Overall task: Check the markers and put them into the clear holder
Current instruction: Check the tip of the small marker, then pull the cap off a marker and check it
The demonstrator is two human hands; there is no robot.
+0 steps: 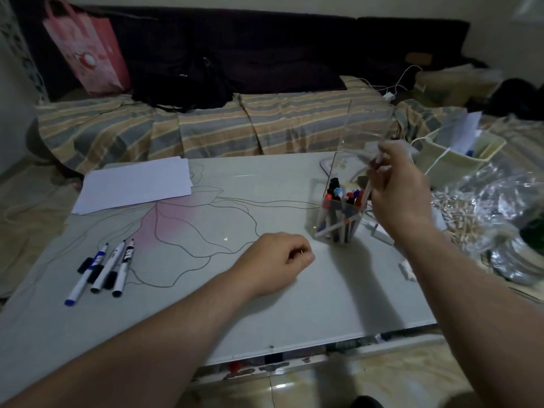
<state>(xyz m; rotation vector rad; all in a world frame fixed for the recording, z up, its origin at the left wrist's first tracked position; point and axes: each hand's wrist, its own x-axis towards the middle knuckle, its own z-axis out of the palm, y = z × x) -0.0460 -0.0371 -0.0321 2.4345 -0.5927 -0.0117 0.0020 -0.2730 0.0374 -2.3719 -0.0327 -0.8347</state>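
The clear holder (338,219) stands on the table at the right and holds several markers with red, blue and black caps. Just above and beside it, my right hand (397,187) pinches a white marker (378,159) that points up and away; its lower end is hidden behind my fingers. My left hand (279,260) rests on the table in a loose fist with nothing in it. Three uncapped markers (103,269) lie side by side at the table's left, their black caps next to them.
White paper sheets (135,184) lie at the back left of the floral-print table (206,304). A crinkled plastic bag with wooden clips (471,219) and a pale green bag (450,160) crowd the right edge. A striped sofa (206,128) runs behind.
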